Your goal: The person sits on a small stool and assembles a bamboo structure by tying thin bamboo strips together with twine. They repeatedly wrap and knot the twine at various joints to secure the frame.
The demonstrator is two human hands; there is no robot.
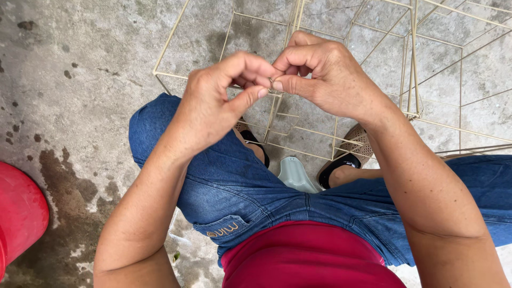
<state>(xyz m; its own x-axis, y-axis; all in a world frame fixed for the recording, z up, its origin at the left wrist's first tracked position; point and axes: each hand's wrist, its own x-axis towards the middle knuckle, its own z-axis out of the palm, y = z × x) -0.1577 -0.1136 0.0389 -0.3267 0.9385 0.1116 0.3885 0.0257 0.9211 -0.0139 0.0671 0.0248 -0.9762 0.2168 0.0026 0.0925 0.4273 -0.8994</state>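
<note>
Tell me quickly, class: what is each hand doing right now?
Left hand: closed, pinching a small metal ring between thumb and forefinger.
Right hand: closed, pinching the same ring from the other side, above the stick frame.

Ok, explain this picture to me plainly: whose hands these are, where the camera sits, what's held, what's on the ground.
The camera sits on a seated person's head and looks down past their lap. The left hand and right hand are that person's own. Together they pinch a small piece of wire between the fingertips; its exact shape is too small to tell. Below stands a frame of thin pale sticks on the stained concrete floor. A red bucket sits at the left edge, sandals on the feet.
</note>
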